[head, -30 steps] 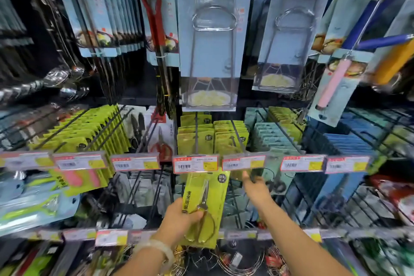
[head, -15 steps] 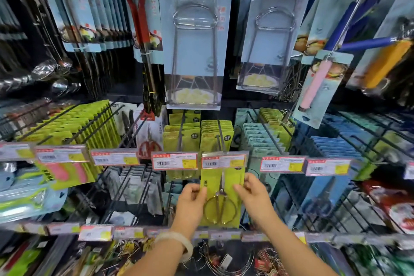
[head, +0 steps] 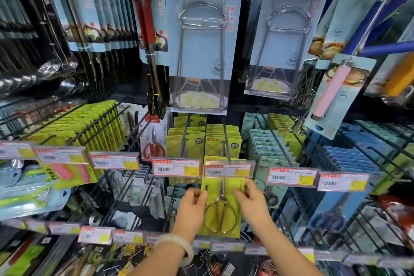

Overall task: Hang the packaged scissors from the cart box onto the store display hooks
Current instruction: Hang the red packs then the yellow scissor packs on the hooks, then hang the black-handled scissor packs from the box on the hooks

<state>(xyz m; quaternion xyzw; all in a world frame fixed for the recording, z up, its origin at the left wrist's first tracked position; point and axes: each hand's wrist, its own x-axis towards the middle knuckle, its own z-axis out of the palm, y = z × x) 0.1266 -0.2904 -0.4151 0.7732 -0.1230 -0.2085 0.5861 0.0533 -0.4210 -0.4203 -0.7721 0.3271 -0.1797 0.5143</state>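
Scissors pack [head: 221,204] pinched between left hand [head: 192,205] and right hand [head: 253,200] fingers.

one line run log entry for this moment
step: hanging | left hand: holds scissors pack | right hand: holds pack | pack top behind price tag

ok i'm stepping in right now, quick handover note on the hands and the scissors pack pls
Left hand: pinches the left edge of the yellow-green scissors pack.
Right hand: pinches its right edge.
Pack: upright, its top tucked behind the price tag at the front of the hook that carries matching yellow-green packs.
Done: pack brought up to the hook.
Left: whether the hook has passed through the hang hole is hidden by the tag; check it, slide the pack back, release. The cart box is out of view.
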